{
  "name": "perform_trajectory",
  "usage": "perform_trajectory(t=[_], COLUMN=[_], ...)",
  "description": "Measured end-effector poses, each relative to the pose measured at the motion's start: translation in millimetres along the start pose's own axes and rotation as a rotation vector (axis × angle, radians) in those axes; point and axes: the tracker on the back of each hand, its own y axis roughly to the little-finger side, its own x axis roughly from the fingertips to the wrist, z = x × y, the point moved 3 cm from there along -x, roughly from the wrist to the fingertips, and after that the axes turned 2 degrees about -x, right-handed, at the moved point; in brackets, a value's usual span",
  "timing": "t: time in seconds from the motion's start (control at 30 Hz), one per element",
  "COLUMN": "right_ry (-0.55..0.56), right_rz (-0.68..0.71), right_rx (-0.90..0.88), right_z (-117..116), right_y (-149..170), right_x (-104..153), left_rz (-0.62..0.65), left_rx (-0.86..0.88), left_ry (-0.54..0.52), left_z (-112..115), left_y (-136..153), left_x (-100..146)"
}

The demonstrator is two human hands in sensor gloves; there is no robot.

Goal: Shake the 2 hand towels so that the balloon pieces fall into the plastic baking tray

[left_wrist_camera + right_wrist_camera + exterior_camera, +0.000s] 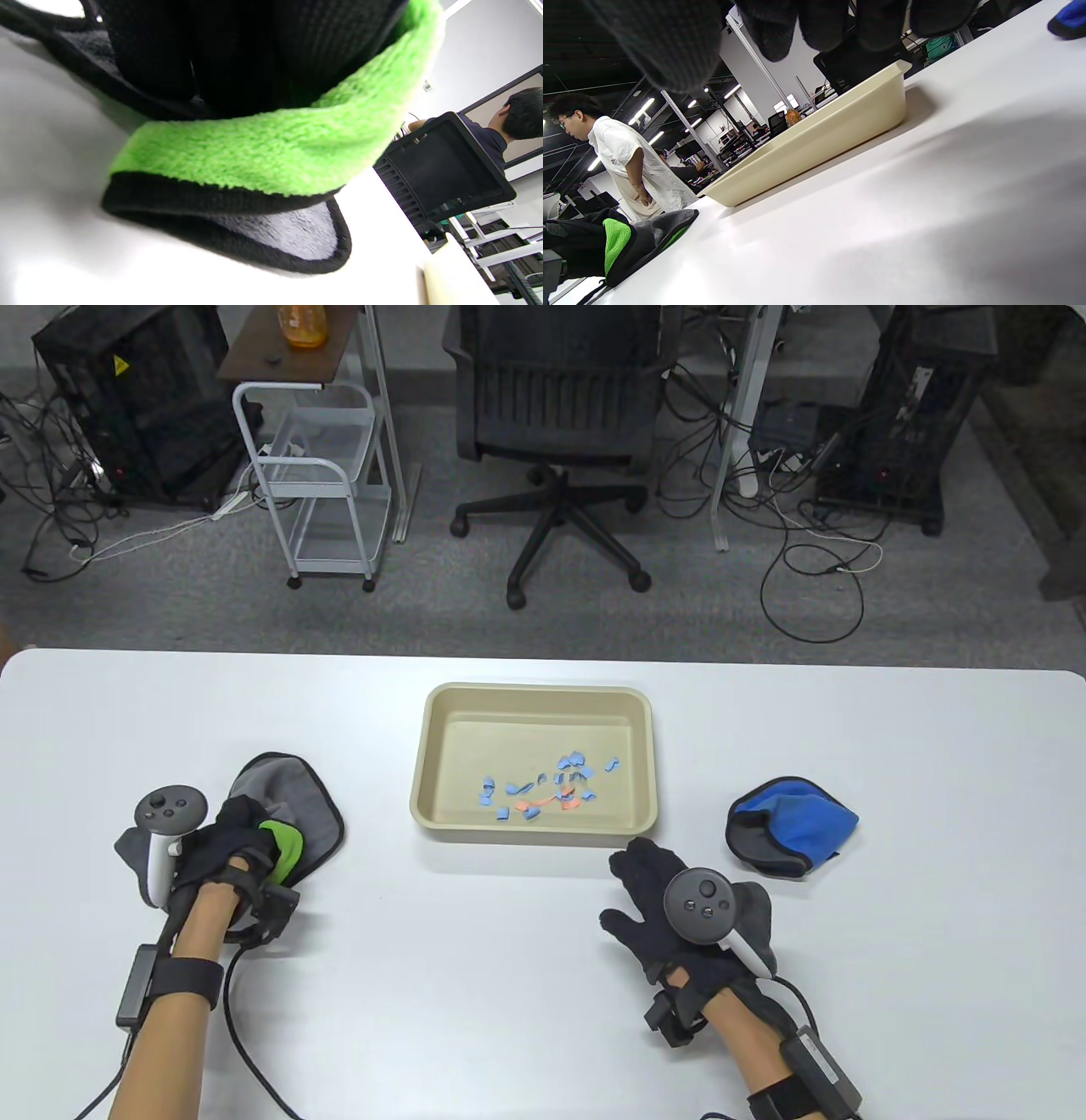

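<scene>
Left hand holds the green-and-grey towel bunched on the counter, left of the tray; right hand lies spread and empty near the blue towel. Both cloths look soft, light and floppy; pinching a hemmed corner should suit shaking.

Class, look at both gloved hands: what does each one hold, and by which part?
The left hand grips the green and grey towel at its folded near edge. The right hand holds nothing, fingers spread.
</scene>
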Motion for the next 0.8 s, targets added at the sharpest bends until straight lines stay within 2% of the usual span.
perform_trajectory(t=[0.23,0.3,0.43,0.53,0.63,0.8], right_ry=[0.004,0.005,0.009,0.014,0.017,0.030], right_rz=[0.013,0.017,0.027,0.037,0.045,0.063], right_rx=[-0.004,-0.008,-0.012,-0.013,-0.021,-0.036], right_z=[0.7,0.7,0.8,1.5,2.1,4.0], right_y=[-3.7,-4.5,-7.3,-10.3,-12.8,-18.4], right_x=[-0.1,-0.4,-0.3,0.3,0.7,2.2], left_rz=[0.112,0.167,0.283,0.426,0.562,0.729], left_rx=[0.002,0.001,-0.001,-0.016,-0.084,-0.251], left_ry=[0.133,0.129,0.033,0.016,0.054,0.152], left_z=[-3.4,-10.8,-30.3,-31.8,-9.9,59.7], left_y=[-14.5,-25.3,-54.6,-85.5,-115.8,-150.7], left_x=[16.6,26.8,53.9,81.8,112.6,164.0])
